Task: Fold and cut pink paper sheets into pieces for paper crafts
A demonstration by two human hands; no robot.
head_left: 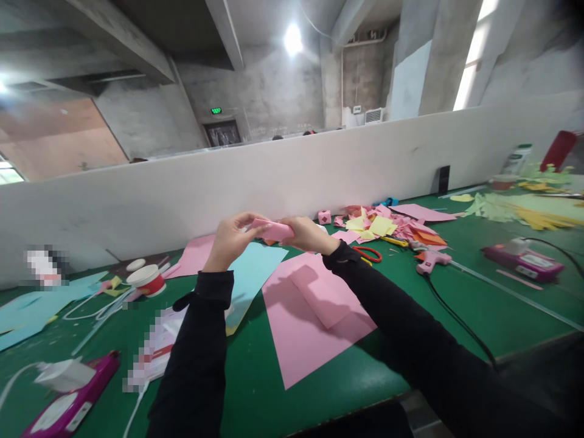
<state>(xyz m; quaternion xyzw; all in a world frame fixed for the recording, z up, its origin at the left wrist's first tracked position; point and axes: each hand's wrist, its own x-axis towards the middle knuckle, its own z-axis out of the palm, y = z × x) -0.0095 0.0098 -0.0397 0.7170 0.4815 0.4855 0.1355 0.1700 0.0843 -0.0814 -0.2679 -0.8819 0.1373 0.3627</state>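
**Concrete room (274, 85), green desk (255, 389), pink paper piece (276, 230) held aloft**

Behind our desk, a white partition (274, 176) runs across the view, with a bright lamp (292, 39) and a green exit sign (216, 111) beyond it. We hold the pink paper piece up over the desk, in front of the partition. Our left hand (235, 236) pinches one end between thumb and fingers and our right hand (314, 236) is clamped on the other, so the two hands are near each other with the paper spanning them. We cannot tell whether it is rolled or folded.

Nearer to us, a large pink sheet (296, 353) lies flat on the desk, with a smaller pink rectangle (323, 298) on top of it. A light blue sheet (253, 274) lies just to its left, partly hidden by our black left sleeve (191, 365). Further left we have a red and white paper cup (152, 287). On our right are a heap of pink, yellow and orange scraps (383, 228) and a pink glue gun (431, 260) with a black cable (456, 316).
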